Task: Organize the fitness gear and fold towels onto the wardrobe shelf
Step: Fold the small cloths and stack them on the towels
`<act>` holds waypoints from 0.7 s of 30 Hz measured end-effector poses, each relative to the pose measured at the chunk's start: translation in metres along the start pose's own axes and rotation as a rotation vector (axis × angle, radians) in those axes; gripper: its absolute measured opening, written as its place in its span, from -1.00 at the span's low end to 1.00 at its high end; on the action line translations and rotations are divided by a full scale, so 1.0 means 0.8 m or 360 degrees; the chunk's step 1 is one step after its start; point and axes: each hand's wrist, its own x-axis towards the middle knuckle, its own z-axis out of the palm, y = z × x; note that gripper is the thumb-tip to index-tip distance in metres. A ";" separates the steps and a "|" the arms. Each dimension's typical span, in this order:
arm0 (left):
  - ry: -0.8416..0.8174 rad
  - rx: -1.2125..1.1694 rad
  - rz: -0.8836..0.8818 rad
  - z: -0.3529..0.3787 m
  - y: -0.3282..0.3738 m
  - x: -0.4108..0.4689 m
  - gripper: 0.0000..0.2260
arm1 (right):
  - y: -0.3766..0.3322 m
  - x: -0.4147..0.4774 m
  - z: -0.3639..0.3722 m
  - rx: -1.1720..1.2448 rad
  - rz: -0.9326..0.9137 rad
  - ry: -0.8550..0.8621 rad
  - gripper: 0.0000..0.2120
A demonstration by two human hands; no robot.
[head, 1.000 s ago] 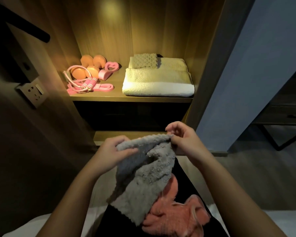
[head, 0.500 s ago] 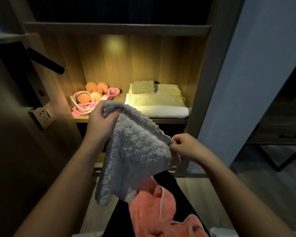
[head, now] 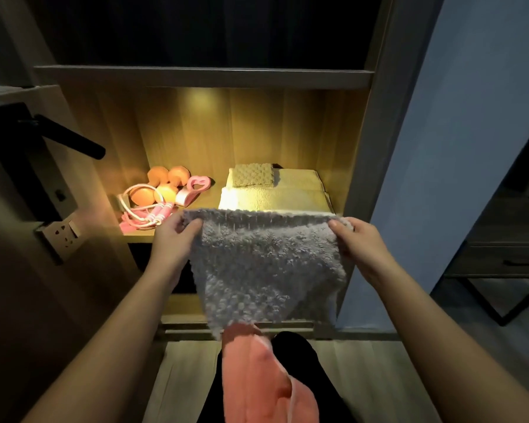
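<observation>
1. I log the left hand (head: 177, 236) at the upper left corner of the grey towel (head: 266, 270): thumb pressed on the near face, fingers curled behind the edge, a firm pinch
2. The right hand (head: 355, 242) pinches the upper right corner the same way; I cannot see its fingers behind the cloth
3. The grey towel hangs spread between both hands, top edge taut and roughly level. It is held up in front of the lit wardrobe shelf (head: 138, 238), not resting on it
4. Its lower edge drapes down to a pink towel (head: 257, 377) lying over dark-clad legs
5. Shelf, right side: folded cream towels (head: 275, 193) in a stack, with a small textured cloth (head: 252, 174) folded on top toward the back
6. Shelf, left side: orange dumbbells (head: 162, 184) at the back, a pink heart-shaped ring (head: 196, 186) just beside them, a pink jump rope (head: 153, 213) coiled in front near the shelf edge
7. Far left I note a dark door handle (head: 71, 138) and a wall socket (head: 63, 232) below it
</observation>
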 end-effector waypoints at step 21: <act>0.0315 0.0712 -0.0056 0.151 -0.130 0.304 -0.82 | 0.064 0.325 0.083 -0.0404 0.0116 0.0468 -0.71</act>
